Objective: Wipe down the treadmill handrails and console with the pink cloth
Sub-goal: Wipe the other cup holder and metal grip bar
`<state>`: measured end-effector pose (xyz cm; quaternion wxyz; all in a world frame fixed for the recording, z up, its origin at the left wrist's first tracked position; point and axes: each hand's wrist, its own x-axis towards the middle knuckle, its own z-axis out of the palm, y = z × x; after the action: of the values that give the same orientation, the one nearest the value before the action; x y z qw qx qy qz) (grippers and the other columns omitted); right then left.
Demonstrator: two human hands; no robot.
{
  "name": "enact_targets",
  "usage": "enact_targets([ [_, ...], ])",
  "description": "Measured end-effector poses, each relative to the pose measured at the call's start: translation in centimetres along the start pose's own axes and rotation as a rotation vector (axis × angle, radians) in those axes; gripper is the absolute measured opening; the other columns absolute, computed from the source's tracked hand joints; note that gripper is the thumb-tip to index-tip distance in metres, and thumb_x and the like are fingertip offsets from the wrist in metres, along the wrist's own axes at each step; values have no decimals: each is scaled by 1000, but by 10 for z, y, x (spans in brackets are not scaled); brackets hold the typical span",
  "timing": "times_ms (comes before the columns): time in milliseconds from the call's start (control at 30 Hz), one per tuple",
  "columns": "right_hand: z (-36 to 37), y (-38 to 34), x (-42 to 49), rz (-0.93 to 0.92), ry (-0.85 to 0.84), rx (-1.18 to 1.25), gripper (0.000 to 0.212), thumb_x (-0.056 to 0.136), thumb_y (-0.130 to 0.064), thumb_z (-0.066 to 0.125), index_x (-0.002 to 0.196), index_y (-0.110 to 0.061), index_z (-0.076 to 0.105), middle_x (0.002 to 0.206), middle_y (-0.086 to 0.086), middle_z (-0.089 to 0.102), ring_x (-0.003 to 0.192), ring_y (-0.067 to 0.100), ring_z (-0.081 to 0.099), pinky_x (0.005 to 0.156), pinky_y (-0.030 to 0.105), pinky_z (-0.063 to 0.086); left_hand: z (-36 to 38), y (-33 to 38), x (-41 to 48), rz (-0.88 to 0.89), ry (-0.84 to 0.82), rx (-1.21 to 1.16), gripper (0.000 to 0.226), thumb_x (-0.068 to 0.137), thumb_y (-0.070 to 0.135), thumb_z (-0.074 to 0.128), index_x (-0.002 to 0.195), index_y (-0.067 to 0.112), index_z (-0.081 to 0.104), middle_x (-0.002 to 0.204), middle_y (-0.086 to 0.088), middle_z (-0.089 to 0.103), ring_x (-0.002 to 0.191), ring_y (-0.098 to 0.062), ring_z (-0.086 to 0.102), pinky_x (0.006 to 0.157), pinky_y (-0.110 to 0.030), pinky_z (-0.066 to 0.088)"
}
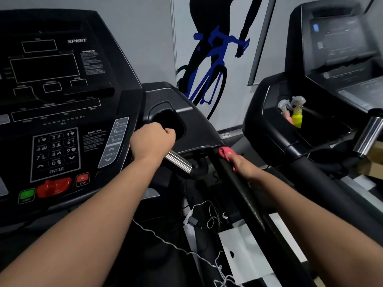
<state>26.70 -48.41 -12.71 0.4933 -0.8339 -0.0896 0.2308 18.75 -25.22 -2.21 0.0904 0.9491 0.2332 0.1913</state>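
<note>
- Left hand (152, 141) is fisted round the chrome grip (179, 163) at the console's (62, 100) right edge.
- Right hand (244, 165) clasps the cloth (224, 152) against the handrail's (242, 193) top end, by the console's right corner.

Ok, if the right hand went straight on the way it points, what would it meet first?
Probably the console housing, where the handrail joins under its cup-holder wing. The right hand holds the pink cloth on that rail, just short of it; depth is uncertain.
</note>
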Motion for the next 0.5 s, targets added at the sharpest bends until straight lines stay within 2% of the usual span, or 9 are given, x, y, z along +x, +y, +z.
enact_targets([
  [67,-3,11,-5,15,51,-60,30,102,-36,30,116,-26,54,110,0,61,86,4,52,79,25,39,1,1,1,-11,6,1,41,89,31,43,54,11,48,51,-2,48,45,-18,42,44,-22,23],
  [133,-5,18,-8,45,43,-117,34,100,-37,32,109,-17,58,110,9,63,89,11,55,83,28,42,1,2,2,-31,15,3,41,89,31,43,54,11,49,51,-2,48,45,-18,42,44,-22,24],
  [200,-7,16,-11,31,31,-76,27,98,-26,37,107,-16,60,111,7,62,93,12,56,79,20,45,1,4,3,-52,20,17,41,89,32,43,55,10,51,52,-2,49,45,-18,42,44,-22,24],
  [233,-6,9,-13,22,17,-27,24,96,-21,41,109,-19,61,116,3,60,102,13,57,80,16,46,1,5,3,-64,16,25,41,89,32,43,56,10,52,53,-2,50,46,-19,43,44,-23,24],
  [267,-5,3,-11,-3,3,-9,27,92,-22,45,115,-23,60,125,3,57,116,16,53,91,18,44,0,6,4,-80,10,31,41,89,32,43,57,9,54,54,-3,51,46,-19,43,45,-23,25],
  [300,-1,-5,-9,-22,-1,-71,41,88,-31,48,128,-25,54,136,6,50,129,21,44,104,27,38,1,7,4,-94,6,35,40,89,32,43,58,9,55,55,-3,52,47,-19,43,45,-23,25],
  [367,11,-24,-8,36,10,-322,74,86,-56,43,150,-29,18,150,16,28,137,33,30,112,41,26,0,8,5,-116,6,44,39,88,32,44,59,9,54,55,-4,51,47,-19,42,46,-24,26],
  [433,22,-35,-8,49,86,-536,74,92,-64,30,151,-33,-1,154,19,13,136,40,27,109,48,25,-1,9,5,-140,10,53,38,88,32,43,61,8,55,55,-3,47,47,-19,38,47,-24,26],
  [500,30,-33,-12,-25,141,-639,64,96,-57,24,151,-33,2,154,19,11,131,41,30,105,52,30,-2,10,3,-159,11,50,37,87,32,43,63,8,57,56,-3,46,48,-19,37,50,-26,29],
])
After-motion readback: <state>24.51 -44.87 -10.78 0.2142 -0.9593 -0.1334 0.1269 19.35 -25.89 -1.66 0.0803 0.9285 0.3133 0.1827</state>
